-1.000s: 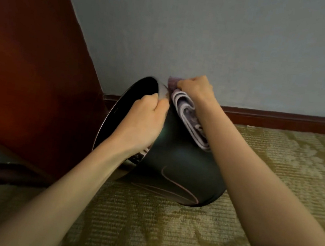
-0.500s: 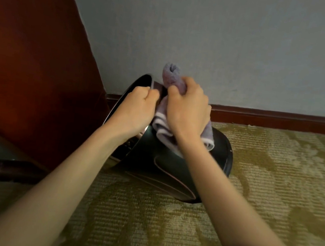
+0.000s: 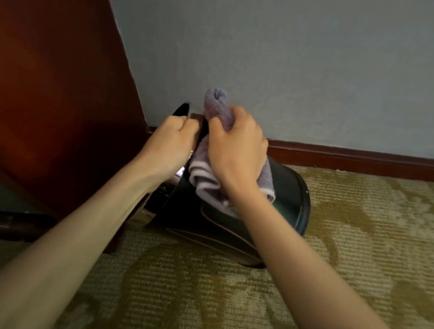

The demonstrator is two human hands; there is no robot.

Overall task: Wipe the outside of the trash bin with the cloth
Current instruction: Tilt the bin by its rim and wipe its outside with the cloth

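Currently the wiping step is in hand: the trash bin (image 3: 286, 198), tipped on the carpet (image 3: 362, 266), is steadied by the left hand (image 3: 170, 145) clenched on its rim, just left of the right hand (image 3: 235, 150), which presses the bunched cloth (image 3: 206, 175) against the wall beneath it. A fresh patch (probably lower down) should be wiped next.

patterned green-gold carpet (image 3: 219, 302) carries the dark trash bin (image 3: 286, 198), tipped on its side.

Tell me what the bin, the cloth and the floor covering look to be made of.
Trash bin: dark and glossy with a bright metallic rim, probably coated metal, possibly plastic. Cloth: lilac terry towelling, fuzzy pile, white stripes. Carpet: woven textile, ribbed rows, olive floral pattern.
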